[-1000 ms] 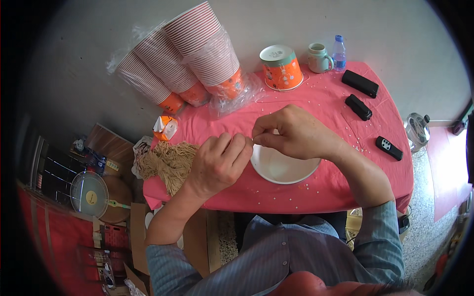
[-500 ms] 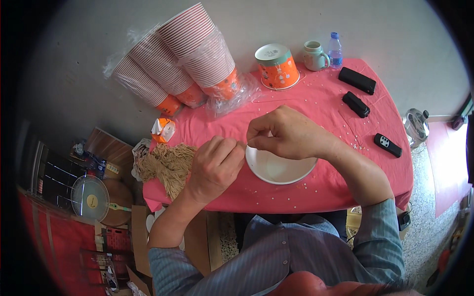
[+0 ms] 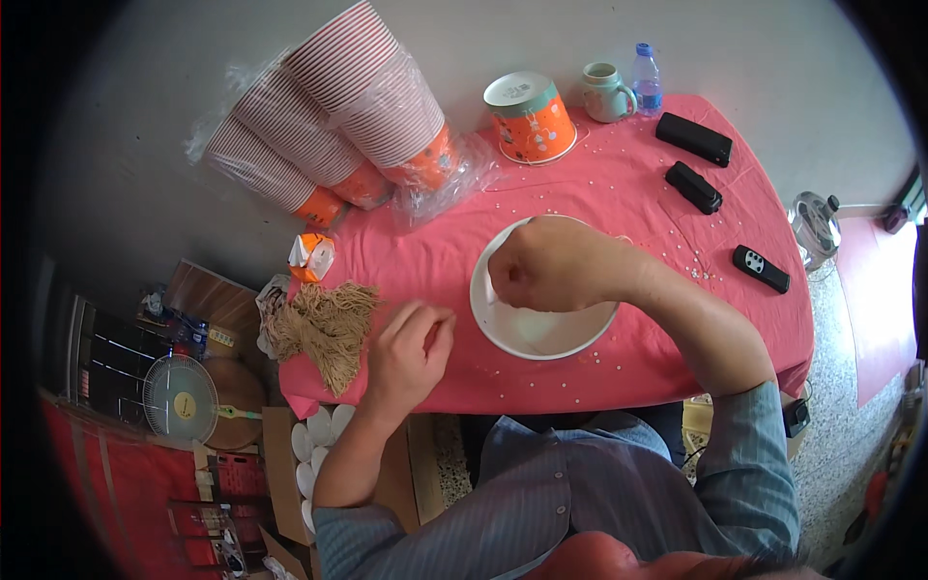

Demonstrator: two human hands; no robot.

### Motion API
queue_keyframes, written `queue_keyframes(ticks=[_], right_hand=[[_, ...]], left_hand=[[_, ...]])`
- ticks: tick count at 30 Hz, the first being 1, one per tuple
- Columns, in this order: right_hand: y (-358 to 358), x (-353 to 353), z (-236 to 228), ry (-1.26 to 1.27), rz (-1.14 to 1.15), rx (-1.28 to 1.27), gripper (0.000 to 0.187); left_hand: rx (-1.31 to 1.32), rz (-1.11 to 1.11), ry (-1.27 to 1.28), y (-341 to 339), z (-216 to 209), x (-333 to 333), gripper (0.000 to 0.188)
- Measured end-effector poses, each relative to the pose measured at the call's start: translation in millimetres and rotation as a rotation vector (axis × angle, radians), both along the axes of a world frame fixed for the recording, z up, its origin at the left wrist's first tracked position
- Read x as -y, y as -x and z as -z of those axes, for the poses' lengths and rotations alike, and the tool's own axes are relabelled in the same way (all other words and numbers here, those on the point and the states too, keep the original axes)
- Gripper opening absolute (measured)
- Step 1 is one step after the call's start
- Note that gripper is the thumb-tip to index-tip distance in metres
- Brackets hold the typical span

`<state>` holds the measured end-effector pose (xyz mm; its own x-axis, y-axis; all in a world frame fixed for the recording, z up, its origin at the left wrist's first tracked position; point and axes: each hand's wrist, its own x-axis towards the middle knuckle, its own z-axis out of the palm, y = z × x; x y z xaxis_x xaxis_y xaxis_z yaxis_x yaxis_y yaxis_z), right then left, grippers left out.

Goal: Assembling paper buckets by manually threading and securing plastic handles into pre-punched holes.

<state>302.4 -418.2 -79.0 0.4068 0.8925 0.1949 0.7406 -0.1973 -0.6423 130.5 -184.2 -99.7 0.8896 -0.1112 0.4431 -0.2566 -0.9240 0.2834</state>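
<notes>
a table under a pink-red cloth (image 3: 425, 256) carries everything near the hands, its far side toward the wall. the tall stacks of nested paper tubs (image 3: 372, 92) stand at the back, probably to keep their bulk out of the arms' way; clear plastic (image 3: 449, 193) wraps them, which likely holds each column together. the white bowl (image 3: 493, 324) sits near the front edge, roughly centred before the person, a spot both hands can reach. a tan bundle of strands (image 3: 329, 333) lies heaped at the left front, near the left hand. the upturned orange tub (image 3: 536, 130) rests rim down beside the mug, a steady way to stand since its wide end is below. the right hand (image 3: 556, 266) is over the bowl with its fingers curled inward; whether it pinches anything cannot be told. the left hand (image 3: 406, 358) hangs left of the bowl, half closed, thumb near the bent forefinger, no object visible in it, though its palm is hidden. the green mug (image 3: 601, 97) stands at the back, perhaps to avoid knocks. white bits (image 3: 691, 261), the smallest things, lie scattered on the cloth, mostly right of the bowl
</notes>
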Motion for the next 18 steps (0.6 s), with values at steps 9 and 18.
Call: queue_keyframes(ticks=[9,18], right_hand=[[8.4,-6.1,3.5,0.115,-0.013,0.024,0.02],[12.0,-11.3,5.2,0.133,-0.019,0.035,0.02]], left_hand=[[-0.191,-0.001,0.351,11.6,23.9,14.1,0.049],[-0.206,-0.007,0.405,7.4,28.9,14.1,0.051]])
